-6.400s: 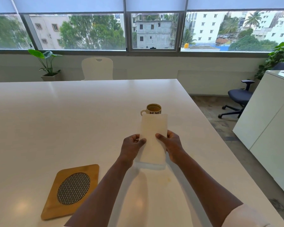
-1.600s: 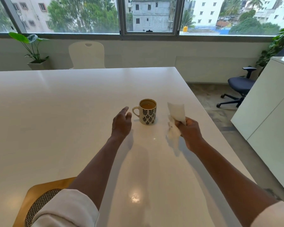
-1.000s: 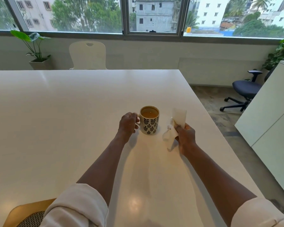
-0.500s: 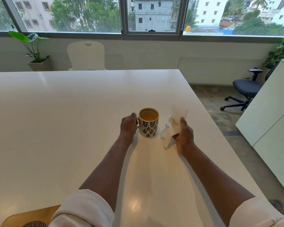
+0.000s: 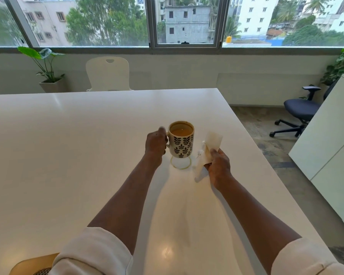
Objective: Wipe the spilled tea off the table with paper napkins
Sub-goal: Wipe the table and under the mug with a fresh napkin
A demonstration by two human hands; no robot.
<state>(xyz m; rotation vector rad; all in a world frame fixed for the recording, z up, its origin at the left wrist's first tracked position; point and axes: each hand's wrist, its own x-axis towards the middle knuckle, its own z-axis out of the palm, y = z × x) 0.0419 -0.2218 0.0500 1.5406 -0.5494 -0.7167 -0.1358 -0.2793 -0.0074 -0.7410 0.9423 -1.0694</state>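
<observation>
Holding the mug (image 5: 182, 140) by its handle with my left hand (image 5: 155, 142), I keep it level just above the surface (image 5: 68, 145), because it is nearly full. My right hand (image 5: 218, 165) grips the crumpled napkin (image 5: 207, 151) right of the mug. Below the mug lies the tea ring (image 5: 180, 163); I should press the napkin there and wipe inward.

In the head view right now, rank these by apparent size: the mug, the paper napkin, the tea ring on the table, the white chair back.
1. White chair back, though farthest away.
2. Mug.
3. Paper napkin and tea ring: too alike to rank; both are partly hidden.
</observation>
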